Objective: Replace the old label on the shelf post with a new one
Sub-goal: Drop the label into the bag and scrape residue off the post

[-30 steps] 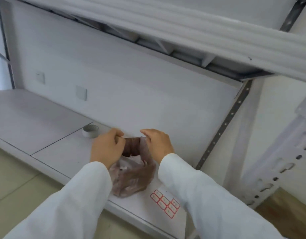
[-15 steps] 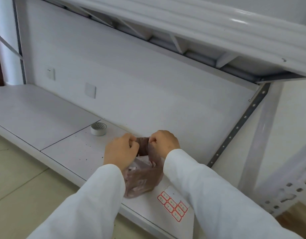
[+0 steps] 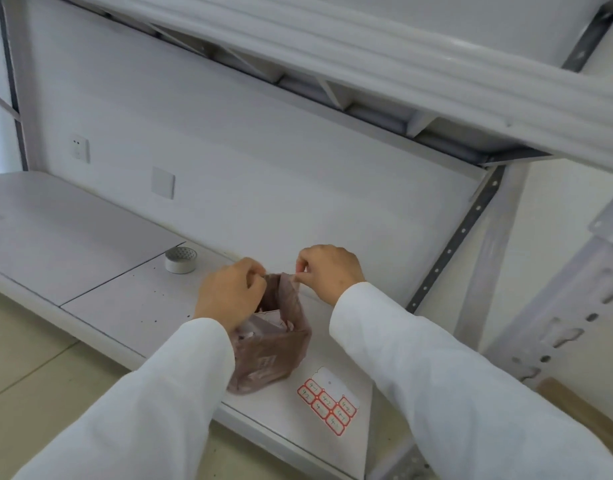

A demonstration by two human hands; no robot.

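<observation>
A translucent brown plastic bag [image 3: 274,355] stands on the white shelf board [image 3: 125,299], with white paper scraps visible inside. My left hand [image 3: 229,292] pinches the bag's rim on the left. My right hand [image 3: 327,271] pinches the rim on the right, and the mouth is held apart between them. A sheet of red-bordered labels [image 3: 327,401] with handwritten numbers lies flat on the shelf just right of the bag. The perforated front shelf post [image 3: 568,320] rises at the right. No label is visible on it.
A small roll of tape [image 3: 181,259] sits on the shelf to the left of the bag. A slotted rear post [image 3: 454,244] runs diagonally behind my right arm. The upper shelf [image 3: 367,57] overhangs above. Two wall plates [image 3: 163,181] sit on the back wall.
Both hands have stayed on the bag's rim, closing together and then spreading apart again. The view has shifted slightly, bringing the front post back in at the right.
</observation>
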